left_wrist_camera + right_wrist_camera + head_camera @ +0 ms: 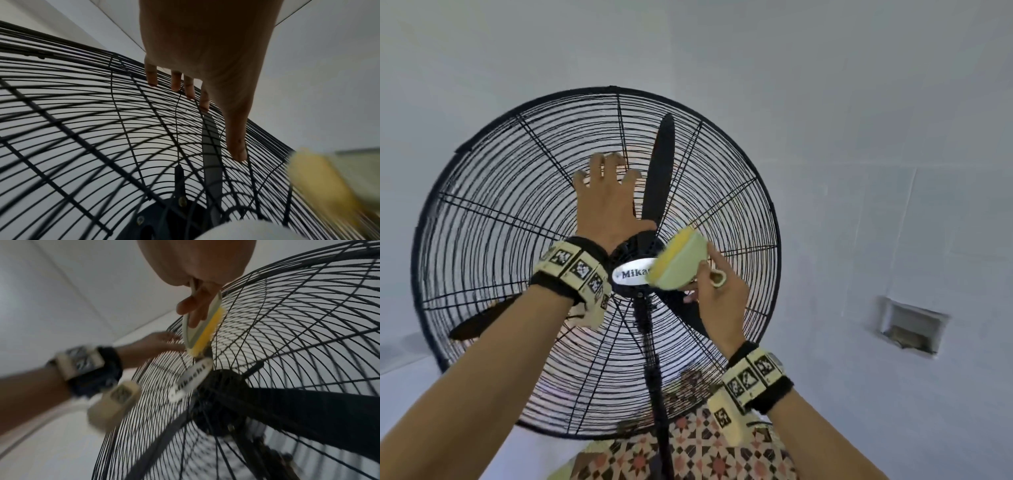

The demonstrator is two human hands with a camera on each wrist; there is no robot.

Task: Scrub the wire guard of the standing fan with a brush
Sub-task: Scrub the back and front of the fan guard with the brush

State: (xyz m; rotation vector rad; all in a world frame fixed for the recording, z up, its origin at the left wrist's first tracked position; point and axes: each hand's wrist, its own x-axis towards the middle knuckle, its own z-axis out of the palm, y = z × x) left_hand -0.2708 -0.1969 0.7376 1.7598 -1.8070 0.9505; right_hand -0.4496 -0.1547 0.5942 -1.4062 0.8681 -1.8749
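A black standing fan with a round wire guard (493, 212) fills the head view, with a white badge (631, 272) at its hub. My left hand (606, 192) lies flat on the upper middle of the guard, fingers spread and straight; its fingertips (152, 79) touch the wires of the guard (82, 121). My right hand (717, 291) grips the handle of a pale green brush (681, 263) with yellow bristles, held against the guard just right of the hub. In the right wrist view the brush (202, 331) has its bristles on the guard (287, 321) above the badge (193, 379).
Black fan blades (661, 168) sit behind the wires. The fan pole (659, 394) runs down to a patterned tiled floor (695, 452). A pale wall surrounds the fan, with a recessed box (911, 325) at the lower right.
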